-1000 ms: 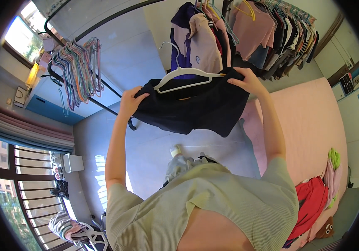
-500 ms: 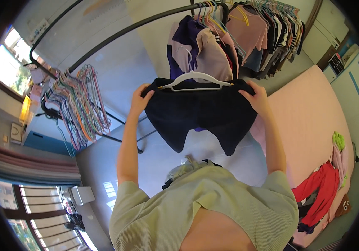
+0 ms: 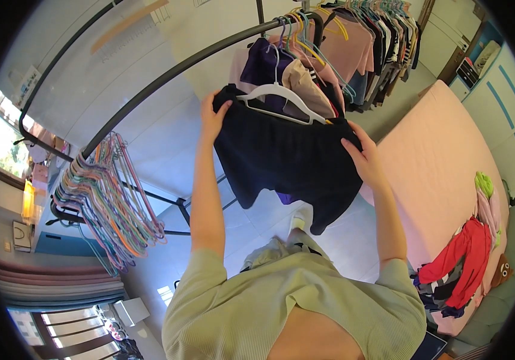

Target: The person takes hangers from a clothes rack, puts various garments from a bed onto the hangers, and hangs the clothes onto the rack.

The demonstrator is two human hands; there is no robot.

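Note:
A pair of black shorts [image 3: 290, 159] hangs spread out from a white hanger [image 3: 282, 90] in front of me, tilted down to the right. My left hand [image 3: 214, 114] is closed on the upper left corner of the waistband, thumb in front. At the right corner, my right hand [image 3: 362, 155] grips the waistband, thumb across the front and fingers behind. The hanger's hook points up near the clothes [image 3: 302, 81] on the black rail [image 3: 194, 45]; whether it touches the rail I cannot tell.
Many bare coloured hangers [image 3: 104, 198] crowd the rail's left end. Behind, a second row of clothes [image 3: 383, 48] hangs at the back right. A bed with a pink sheet [image 3: 431, 150] stands to the right, with a red garment [image 3: 464, 258] piled on it. Curtains [image 3: 59, 279] and windows are left.
The shorts and hanger have tilted, left end higher and right end lower. Both hands keep their hold. My view has shifted, and a foot now shows below the shorts.

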